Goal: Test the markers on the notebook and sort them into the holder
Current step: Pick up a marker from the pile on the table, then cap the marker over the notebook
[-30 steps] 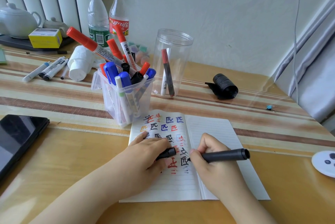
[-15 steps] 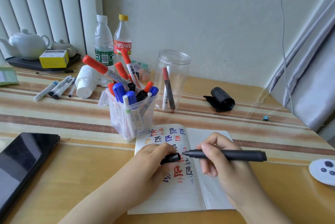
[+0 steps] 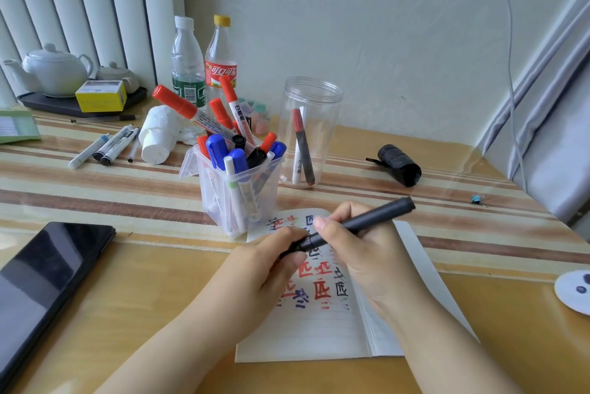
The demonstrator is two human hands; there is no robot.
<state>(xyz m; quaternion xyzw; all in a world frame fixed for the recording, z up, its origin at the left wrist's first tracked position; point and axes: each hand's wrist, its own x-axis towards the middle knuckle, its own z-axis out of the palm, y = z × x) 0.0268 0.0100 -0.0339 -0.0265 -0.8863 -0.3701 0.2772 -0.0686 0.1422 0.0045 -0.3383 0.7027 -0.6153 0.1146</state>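
Note:
An open lined notebook [image 3: 319,326] lies on the table, its left page covered with red, blue and black test marks. Above it my right hand [image 3: 360,253] grips a black marker [image 3: 367,222] by the barrel, tail pointing up to the right. My left hand [image 3: 265,262] holds the marker's black cap [image 3: 295,248], which is pressed onto the tip end. Behind the notebook stands a clear square holder [image 3: 238,192] packed with red, blue and black markers. A clear round jar [image 3: 308,131] to its right holds a red-capped marker and a white one.
Three loose pens [image 3: 105,146] and a white paper roll [image 3: 158,138] lie at the back left, near two bottles [image 3: 204,64], a teapot [image 3: 54,69] and a yellow box [image 3: 100,96]. A black phone [image 3: 41,285] lies at the left, a black roll [image 3: 399,168] at the right.
The marker's tip left the page and rose toward my left hand. Tip and cap were apart half a second ago; now the cap sits on the tip.

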